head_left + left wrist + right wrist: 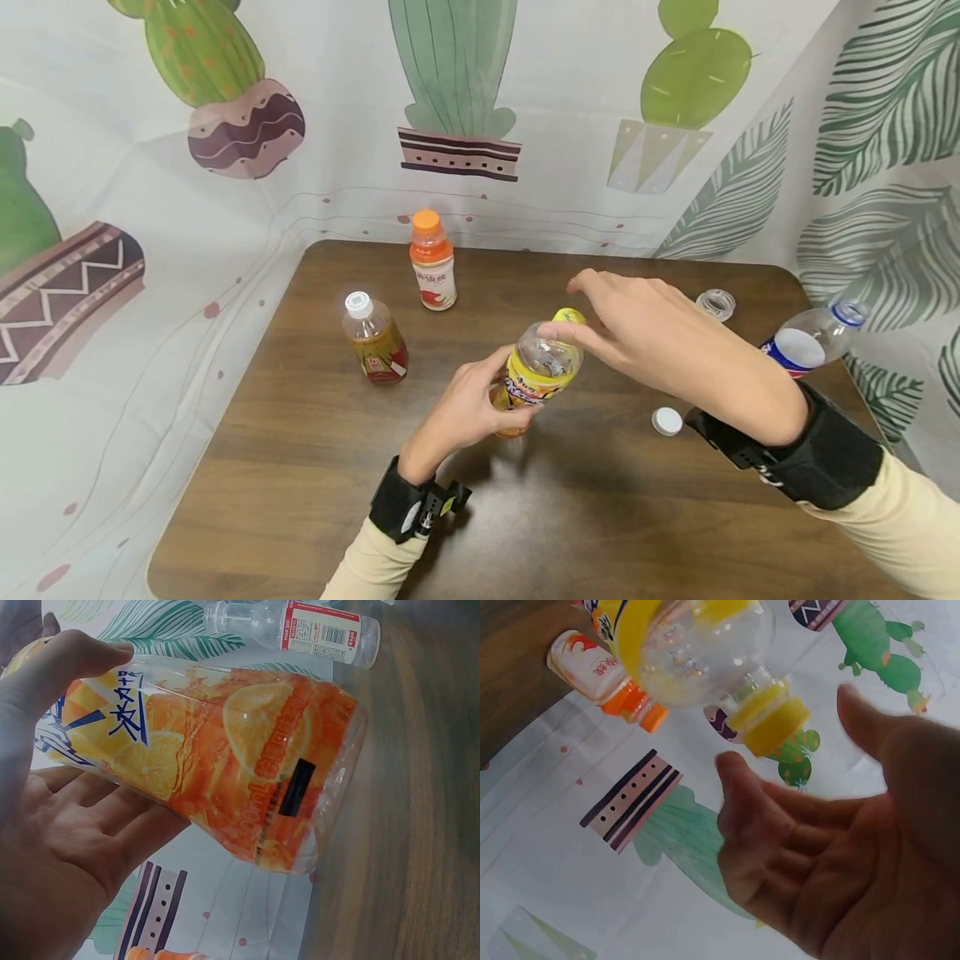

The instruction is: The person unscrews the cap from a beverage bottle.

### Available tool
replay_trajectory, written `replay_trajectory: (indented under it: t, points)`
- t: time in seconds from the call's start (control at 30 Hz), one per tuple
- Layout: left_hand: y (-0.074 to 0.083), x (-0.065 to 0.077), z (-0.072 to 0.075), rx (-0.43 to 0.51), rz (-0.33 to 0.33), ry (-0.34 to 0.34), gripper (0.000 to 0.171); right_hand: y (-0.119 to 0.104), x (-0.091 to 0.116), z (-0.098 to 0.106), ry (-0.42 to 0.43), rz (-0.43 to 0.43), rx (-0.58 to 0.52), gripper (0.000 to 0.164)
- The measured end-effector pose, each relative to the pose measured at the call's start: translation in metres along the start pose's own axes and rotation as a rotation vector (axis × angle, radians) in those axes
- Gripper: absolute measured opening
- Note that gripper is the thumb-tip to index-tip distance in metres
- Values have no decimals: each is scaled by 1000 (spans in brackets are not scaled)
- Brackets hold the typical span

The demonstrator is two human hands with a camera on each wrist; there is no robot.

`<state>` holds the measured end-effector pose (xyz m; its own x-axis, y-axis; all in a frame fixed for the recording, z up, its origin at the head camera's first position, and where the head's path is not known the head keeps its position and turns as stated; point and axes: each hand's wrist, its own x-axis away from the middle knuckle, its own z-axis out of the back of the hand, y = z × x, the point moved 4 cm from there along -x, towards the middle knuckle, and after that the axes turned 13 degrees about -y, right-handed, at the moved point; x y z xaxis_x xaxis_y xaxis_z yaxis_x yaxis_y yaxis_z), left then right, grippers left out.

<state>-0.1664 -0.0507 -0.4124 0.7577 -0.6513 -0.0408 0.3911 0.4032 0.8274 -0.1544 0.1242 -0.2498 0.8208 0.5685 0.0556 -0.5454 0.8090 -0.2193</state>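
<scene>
My left hand [468,400] grips a plastic drink bottle [536,367] with a yellow label and pictures of orange slices, fingers and thumb round its label. The bottle leans to the right, its base close over the table, and a yellow cap [772,727] sits on its neck. My right hand [637,325] is beside the cap, holding nothing. In the right wrist view its thumb and forefinger are spread on either side of the cap, apart from it.
Left of the hands stand a white-capped tea bottle [378,346] and an orange-capped bottle [433,267]. A loose white cap [667,421] lies by the right wrist. Beyond the right arm are a clear bottle [322,634] and a blue-rimmed bottle [813,342]. Printed cloth [337,167] hangs behind the table.
</scene>
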Motion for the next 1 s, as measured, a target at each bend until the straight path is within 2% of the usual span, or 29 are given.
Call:
replay_trajectory:
  t: [0.17, 0.3, 0.4, 0.57, 0.8, 1.0]
  points:
    - [-1, 0, 1, -31, 8, 19, 68, 0, -4, -7, -13, -72, 11, 44]
    - [-2, 0, 1, -47, 11, 21, 68, 0, -6, -10, -22, -58, -12, 39]
    - [-3, 0, 0, -41, 5, 10, 67, 0, -5, -8, -29, 3, -37, 27]
    - [-3, 2, 0, 9, 13, -19, 68, -1, 1, -5, -26, 155, -33, 11]
    - [0, 2, 1, 61, -16, -55, 66, -3, 6, 1, 10, 345, -53, 29]
    - [1, 3, 1, 80, -32, -80, 63, -3, 9, 4, 32, 437, -72, 49]
